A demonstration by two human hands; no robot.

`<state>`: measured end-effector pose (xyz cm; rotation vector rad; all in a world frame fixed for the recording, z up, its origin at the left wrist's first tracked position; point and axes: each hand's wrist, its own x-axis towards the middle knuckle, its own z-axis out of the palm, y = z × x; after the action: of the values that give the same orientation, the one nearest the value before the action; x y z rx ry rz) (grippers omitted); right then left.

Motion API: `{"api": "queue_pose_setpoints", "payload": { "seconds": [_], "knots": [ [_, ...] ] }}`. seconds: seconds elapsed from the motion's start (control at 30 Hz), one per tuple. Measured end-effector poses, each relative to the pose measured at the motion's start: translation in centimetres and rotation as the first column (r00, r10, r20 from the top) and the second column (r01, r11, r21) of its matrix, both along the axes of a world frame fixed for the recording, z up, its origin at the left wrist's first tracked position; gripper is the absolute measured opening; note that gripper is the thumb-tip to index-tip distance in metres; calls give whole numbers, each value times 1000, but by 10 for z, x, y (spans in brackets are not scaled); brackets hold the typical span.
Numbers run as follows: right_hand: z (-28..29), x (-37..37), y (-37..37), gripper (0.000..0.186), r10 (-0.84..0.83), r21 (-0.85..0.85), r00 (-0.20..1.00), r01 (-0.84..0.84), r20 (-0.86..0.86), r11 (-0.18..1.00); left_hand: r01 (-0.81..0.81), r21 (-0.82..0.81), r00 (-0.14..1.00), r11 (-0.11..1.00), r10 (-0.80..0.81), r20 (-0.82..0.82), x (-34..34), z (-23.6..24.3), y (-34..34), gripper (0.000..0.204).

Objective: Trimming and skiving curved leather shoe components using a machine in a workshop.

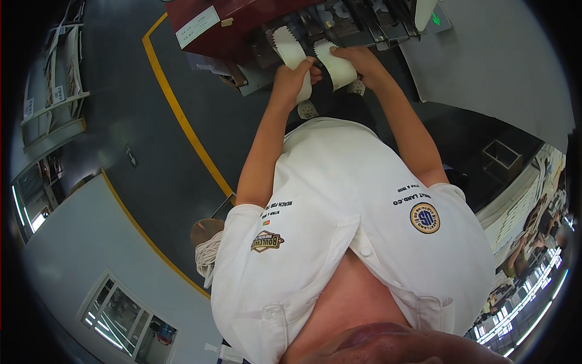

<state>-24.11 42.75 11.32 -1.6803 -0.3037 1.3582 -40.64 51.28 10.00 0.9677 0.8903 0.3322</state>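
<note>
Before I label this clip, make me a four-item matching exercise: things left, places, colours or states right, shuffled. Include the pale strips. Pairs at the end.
Things
1. Floor line
2. Pale strips
3. Machine housing
4. Shirt

Places, colours, states
A. Bears a round badge
B. Dark red
C. One in the left hand, one in the right hand
D. Yellow

Pairs: 1-D, 2-C, 3-B, 4-A

Factory workshop: red machine [248, 12], yellow floor line [182, 118], side rack [57, 107].
</note>
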Motion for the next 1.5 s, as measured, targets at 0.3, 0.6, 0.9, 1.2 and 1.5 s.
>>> {"api": "queue_pose_setpoints", "payload": {
  "seconds": [0.3, 0.6, 0.9, 1.2, 1.5],
  "knots": [
    [-34, 10, 24, 37, 106, 24, 960, -116, 258, 993, 2, -48, 1000, 999, -3, -6, 12, -7, 14, 31],
    [-41, 9, 24, 42, 135, 18, 857, -166, 497, 986, 36, 114, 978, 993, -11, -209, 15, -17, 11, 27],
    [-32, 6, 19, 38, 124, -3, 871, -139, 475, 990, -75, 70, 985, 995, 84, -149, 27, -18, 17, 26],
    [-37, 2, 24, 43, 132, -46, 794, -130, 593, 990, -65, 142, 973, 988, 94, -210, 28, -15, 9, 25],
    [-51, 3, 24, 48, 136, -7, 718, -180, 683, 984, -19, 220, 974, 975, 68, -217, 26, -21, 7, 24]
  ]
}}
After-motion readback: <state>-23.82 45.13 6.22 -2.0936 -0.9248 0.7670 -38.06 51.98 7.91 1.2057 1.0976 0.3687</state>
